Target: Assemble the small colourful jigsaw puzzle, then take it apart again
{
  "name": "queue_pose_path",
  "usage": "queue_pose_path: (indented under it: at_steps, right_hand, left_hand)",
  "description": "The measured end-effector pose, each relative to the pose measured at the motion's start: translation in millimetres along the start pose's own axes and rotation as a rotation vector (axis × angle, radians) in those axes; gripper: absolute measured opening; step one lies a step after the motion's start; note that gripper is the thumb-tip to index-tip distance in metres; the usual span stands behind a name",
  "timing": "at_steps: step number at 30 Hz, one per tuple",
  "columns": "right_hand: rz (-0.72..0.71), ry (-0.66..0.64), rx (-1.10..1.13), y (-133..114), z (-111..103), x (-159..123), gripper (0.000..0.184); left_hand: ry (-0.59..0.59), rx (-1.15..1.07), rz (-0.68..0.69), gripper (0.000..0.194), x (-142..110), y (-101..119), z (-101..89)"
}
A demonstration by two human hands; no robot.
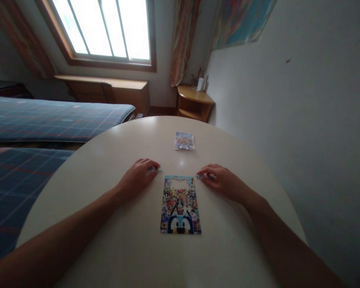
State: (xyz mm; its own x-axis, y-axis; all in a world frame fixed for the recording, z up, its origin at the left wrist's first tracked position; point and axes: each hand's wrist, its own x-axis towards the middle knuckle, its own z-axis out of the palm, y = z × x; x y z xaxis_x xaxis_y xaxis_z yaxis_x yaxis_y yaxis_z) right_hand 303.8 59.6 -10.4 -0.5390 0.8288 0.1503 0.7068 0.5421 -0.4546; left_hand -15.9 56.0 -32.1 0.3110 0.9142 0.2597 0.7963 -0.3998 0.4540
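Note:
A jigsaw puzzle (180,208) with a blue cartoon dog's face lies on the table in front of me. Most of it is joined, with a gap showing bare tabletop near its far edge. Beside its far left corner, my left hand (142,173) curls its fingers and thumb around a few loose puzzle pieces (159,169). My right hand (217,179) rests by the far right corner, its bent fingers closed on more small pieces (198,176). Both hands partly hide their pieces. Beyond the puzzle lies a small printed picture sheet (184,141).
All this sits on a round cream table (132,140). A bed with a blue plaid cover (54,120) stands to the left. A wooden desk (123,84) is under the window, a corner shelf (195,96) stands behind, and a white wall (288,120) borders the right.

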Motion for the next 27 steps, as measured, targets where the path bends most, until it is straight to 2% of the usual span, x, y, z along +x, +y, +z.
queue_pose_path:
  at_steps: [7, 19, 22, 27]
  right_hand:
    - [-0.002, 0.005, 0.003, -3, -2, 1, 0.019]
    - [0.035, -0.004, 0.053, 1, -4, -2, 0.022]
    - [0.040, -0.004, 0.050, 6, -13, -5, 0.022]
    - [0.102, -0.032, 0.044, 21, -24, -11, 0.025]
  left_hand:
    - [0.006, 0.019, 0.025, 0.033, -1, 1, 1.1]
    - [-0.035, -0.111, 0.014, 0.031, -2, -1, 4.5]
    - [-0.037, -0.084, 0.015, 0.032, -2, 0, 0.4]
    - [-0.016, 0.099, -0.030, 0.036, -3, -10, -17.0]
